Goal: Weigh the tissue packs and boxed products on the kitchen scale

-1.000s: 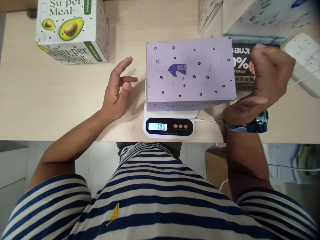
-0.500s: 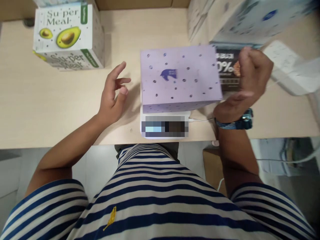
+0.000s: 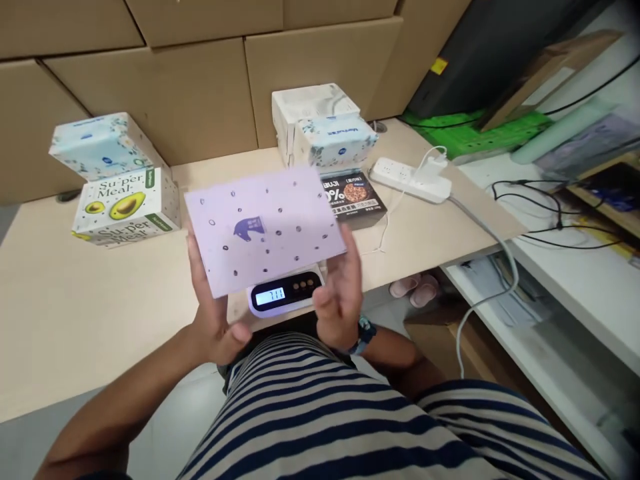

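— What does the box look like?
— Pale purple, flat, dotted with small dark rings and a blue horse-head mark.
— Where is it?
— Over the scale, clamped between the left hand and right hand, fingers spread along its sides.

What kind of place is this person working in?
Probably a packing or stockroom desk: large cardboard cartons stacked behind, a digital scale under the purple box, and boxed food products around.
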`<act>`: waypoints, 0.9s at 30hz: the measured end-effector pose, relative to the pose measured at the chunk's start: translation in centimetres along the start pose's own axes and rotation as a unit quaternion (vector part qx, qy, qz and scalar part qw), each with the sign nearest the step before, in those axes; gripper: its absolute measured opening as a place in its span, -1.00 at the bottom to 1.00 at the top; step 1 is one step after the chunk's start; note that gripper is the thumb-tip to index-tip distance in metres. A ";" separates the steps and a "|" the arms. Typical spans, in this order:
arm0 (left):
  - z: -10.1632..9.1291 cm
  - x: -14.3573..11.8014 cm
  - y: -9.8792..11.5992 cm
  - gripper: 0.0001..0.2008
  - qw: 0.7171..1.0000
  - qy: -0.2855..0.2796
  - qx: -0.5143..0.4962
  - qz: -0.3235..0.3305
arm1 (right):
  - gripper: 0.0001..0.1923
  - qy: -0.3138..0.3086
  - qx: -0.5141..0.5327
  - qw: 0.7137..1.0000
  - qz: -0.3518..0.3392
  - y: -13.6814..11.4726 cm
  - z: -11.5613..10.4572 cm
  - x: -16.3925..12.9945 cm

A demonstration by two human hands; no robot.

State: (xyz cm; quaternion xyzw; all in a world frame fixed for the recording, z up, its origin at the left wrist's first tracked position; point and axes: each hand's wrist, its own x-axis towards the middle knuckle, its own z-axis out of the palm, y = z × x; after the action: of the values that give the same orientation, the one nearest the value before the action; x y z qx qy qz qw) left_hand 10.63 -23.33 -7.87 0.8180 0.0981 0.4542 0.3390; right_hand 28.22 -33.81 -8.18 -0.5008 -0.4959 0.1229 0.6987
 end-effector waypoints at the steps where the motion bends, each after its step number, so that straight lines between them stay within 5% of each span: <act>1: 0.6 1.2 0.5 0.21 0.999 -0.021 -0.011 0.033 | -0.22 0.034 -0.015 0.999 -0.026 0.2 -0.7 1.1; 5: 4.9 6.1 -0.4 0.31 0.992 -0.110 0.011 0.064 | -0.23 0.157 -0.050 0.986 -0.030 3.3 -4.8 5.9; 11: 11.9 9.9 -5.8 0.34 0.988 -0.145 0.004 -0.050 | -0.19 0.257 0.024 0.963 0.084 8.8 -8.6 9.8; 23: 12.5 11.2 -5.7 0.26 0.972 -0.127 0.066 -0.186 | -0.01 0.221 0.025 0.968 0.114 10.8 -8.0 11.6; 27: 11.4 9.9 -4.0 0.24 0.971 -0.115 0.134 -0.163 | 0.06 0.226 0.007 0.969 0.101 11.7 -8.0 11.5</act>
State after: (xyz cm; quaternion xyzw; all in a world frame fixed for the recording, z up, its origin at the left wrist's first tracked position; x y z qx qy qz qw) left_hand 26.11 -20.98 -7.85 0.8758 0.2502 0.2788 0.3044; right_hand 44.06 -25.27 -11.28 -0.5581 -0.2714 0.0796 0.7801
